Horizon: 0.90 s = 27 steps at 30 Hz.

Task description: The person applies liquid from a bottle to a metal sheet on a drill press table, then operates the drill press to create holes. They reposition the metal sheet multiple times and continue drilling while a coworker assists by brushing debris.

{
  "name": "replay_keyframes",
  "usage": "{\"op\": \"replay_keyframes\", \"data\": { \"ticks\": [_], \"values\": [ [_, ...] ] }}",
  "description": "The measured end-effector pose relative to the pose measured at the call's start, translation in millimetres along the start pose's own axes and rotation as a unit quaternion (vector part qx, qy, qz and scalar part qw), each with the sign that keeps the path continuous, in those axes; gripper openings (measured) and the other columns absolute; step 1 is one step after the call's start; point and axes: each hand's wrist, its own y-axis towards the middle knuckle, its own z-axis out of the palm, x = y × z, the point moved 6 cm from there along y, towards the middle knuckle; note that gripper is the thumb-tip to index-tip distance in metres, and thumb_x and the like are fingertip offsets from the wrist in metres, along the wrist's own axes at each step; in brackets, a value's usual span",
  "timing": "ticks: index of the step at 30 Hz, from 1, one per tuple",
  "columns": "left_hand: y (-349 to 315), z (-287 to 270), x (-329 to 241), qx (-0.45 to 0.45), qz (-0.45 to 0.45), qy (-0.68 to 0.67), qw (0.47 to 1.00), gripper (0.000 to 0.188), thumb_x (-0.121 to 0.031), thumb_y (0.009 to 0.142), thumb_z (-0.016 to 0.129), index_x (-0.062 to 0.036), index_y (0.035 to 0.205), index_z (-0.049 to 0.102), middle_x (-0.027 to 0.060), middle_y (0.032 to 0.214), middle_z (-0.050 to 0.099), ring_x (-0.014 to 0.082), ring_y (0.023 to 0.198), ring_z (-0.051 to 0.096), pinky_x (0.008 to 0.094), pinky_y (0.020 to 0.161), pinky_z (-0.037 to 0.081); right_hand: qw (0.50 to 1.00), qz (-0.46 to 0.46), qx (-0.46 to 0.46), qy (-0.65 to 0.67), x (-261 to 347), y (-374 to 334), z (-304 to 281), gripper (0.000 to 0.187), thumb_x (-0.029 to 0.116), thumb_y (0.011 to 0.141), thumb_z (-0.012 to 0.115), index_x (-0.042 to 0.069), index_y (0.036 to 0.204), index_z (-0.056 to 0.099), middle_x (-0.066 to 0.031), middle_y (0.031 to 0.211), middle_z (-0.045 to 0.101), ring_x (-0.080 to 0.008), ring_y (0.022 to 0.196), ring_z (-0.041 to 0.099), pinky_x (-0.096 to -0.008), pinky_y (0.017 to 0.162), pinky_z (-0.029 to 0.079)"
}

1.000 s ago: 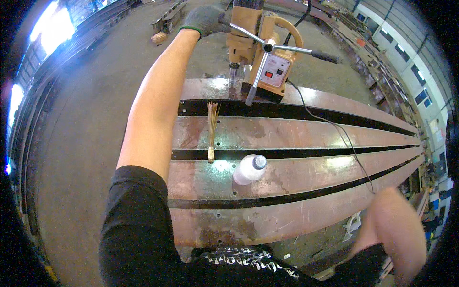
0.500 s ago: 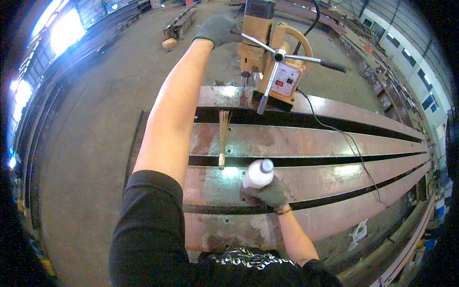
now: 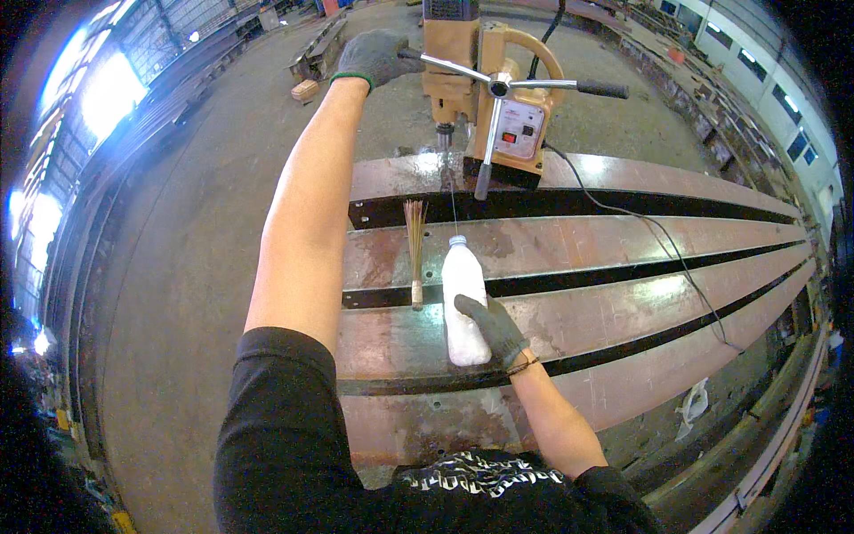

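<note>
A yellow magnetic drill press stands on the farthest steel beam. My left hand, in a grey glove, is closed around the left grip of its three-spoke feed handle. Below the motor, the drill's chuck points down at wet steel. My right hand, gloved too, grips a white plastic bottle from its right side. The bottle is tipped so that its cap faces the drill, and a thin stream of liquid runs from it toward the chuck. Left of the bottle, a bristle brush lies across the beams.
Several parallel steel beams with dark gaps between them span the work area. A black cable trails from the drill over the beams. A small wooden block sits on the floor at far left. A crumpled plastic bag lies at right.
My right hand has tipped the bottle from nearly upright to pointing at the drill, and a stream now comes out. The left hand stays on the feed handle. The whole view has shifted slightly.
</note>
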Motion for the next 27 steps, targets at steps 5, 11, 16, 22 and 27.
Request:
{"op": "replay_keyframes", "data": {
  "ticks": [5, 11, 16, 22, 27],
  "values": [
    [3.8, 8.1, 6.1, -0.002, 0.011, 0.0, 1.0, 0.049, -0.062, 0.082, 0.074, -0.0149, 0.095, 0.079, 0.0165, 0.097, 0.076, 0.0362, 0.093, 0.073, 0.0499, 0.082, 0.057, 1.0, 0.026, 0.014, 0.012, -8.6, 3.8, -2.2, 0.059, 0.043, 0.091, 0.077, -0.002, 0.128, 0.064, -0.0089, 0.109, 0.071, -0.0191, 0.092, 0.068, -0.0355, 0.082, 0.057],
    [-0.6, 9.8, 7.9, -0.016, 0.021, -0.02, 0.999, 0.052, -0.064, 0.085, 0.071, -0.0127, 0.093, 0.078, 0.0163, 0.096, 0.076, 0.0385, 0.092, 0.072, 0.0506, 0.083, 0.056, 0.999, 0.035, 0.004, 0.031, -7.7, 0.4, -0.6, 0.057, 0.043, 0.092, 0.076, -0.003, 0.124, 0.065, -0.0082, 0.104, 0.072, -0.0173, 0.086, 0.07, -0.0328, 0.074, 0.058],
    [-0.6, 6.1, 3.4, 0.012, 0.001, -0.037, 0.999, 0.051, -0.063, 0.084, 0.072, -0.0142, 0.096, 0.079, 0.0161, 0.096, 0.076, 0.0376, 0.093, 0.073, 0.0501, 0.084, 0.057, 0.999, 0.026, 0.019, 0.019, -8.6, 4.7, -2.4, 0.055, 0.042, 0.092, 0.076, -0.003, 0.123, 0.064, -0.0078, 0.103, 0.072, -0.0162, 0.085, 0.07, -0.0327, 0.073, 0.059],
    [-3.6, 5.5, 3.6, 0.022, -0.002, 0.007, 1.0, 0.048, -0.063, 0.083, 0.073, -0.0175, 0.1, 0.079, 0.0142, 0.102, 0.076, 0.0358, 0.098, 0.073, 0.0501, 0.085, 0.058, 0.999, 0.029, 0.01, 0.042, -9.8, 7.0, 0.3, 0.057, 0.049, 0.089, 0.077, -0.001, 0.114, 0.067, -0.0072, 0.095, 0.071, -0.018, 0.077, 0.068, -0.0351, 0.068, 0.057],
    [-7.1, -0.3, -3.0, 0.022, -0.012, -0.001, 1.0, 0.05, -0.064, 0.084, 0.072, -0.0174, 0.101, 0.079, 0.0149, 0.102, 0.076, 0.0359, 0.099, 0.073, 0.0507, 0.086, 0.057, 0.999, 0.034, -0.001, 0.02, -7.0, 4.1, -5.4, 0.054, 0.047, 0.089, 0.076, -0.001, 0.112, 0.068, -0.0077, 0.093, 0.071, -0.0178, 0.076, 0.068, -0.0347, 0.068, 0.057]
  ]
}}
